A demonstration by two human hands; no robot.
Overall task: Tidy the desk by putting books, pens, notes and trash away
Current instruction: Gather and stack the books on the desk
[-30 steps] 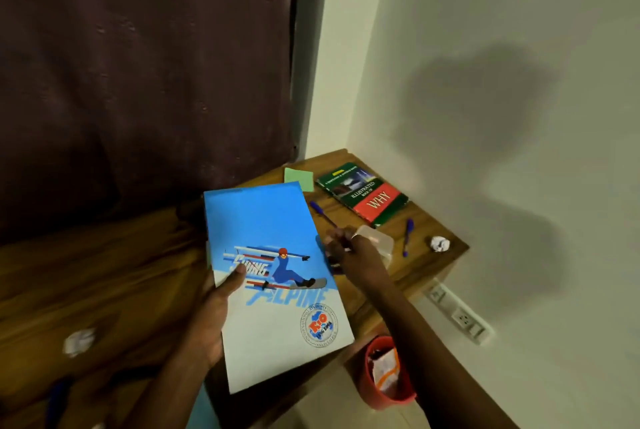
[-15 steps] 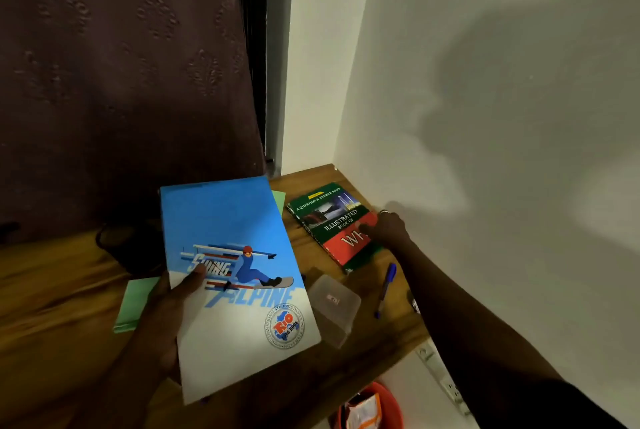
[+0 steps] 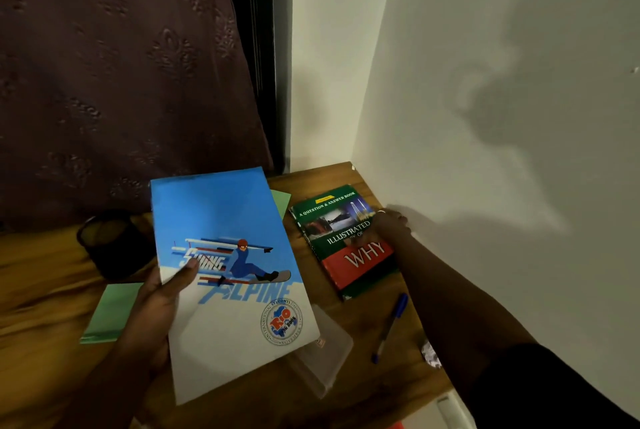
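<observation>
Now the green book (image 3: 341, 241) lies flat by the desk's (image 3: 41, 290) far right corner, the right hand (image 3: 389, 226) gripping its wall-side edge — thumb across the cover. The left hand (image 3: 156, 300) holds a blue-and-white notebook (image 3: 228, 290) above the desk's middle, thumb on its front. A blue pen (image 3: 391, 324) and clear box (image 3: 329, 356) lie near the right edge; green notes (image 3: 110, 311) and a mesh cup (image 3: 114, 245) further left.

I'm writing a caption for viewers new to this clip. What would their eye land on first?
The large blue-and-white notebook with a skier on its cover dominates the centre, held up over the wooden desk by the left hand. Right of it, near the wall corner, the right hand grips the green-and-red hardcover book lying on the desk. A blue pen lies nearer, beside that arm.
</observation>
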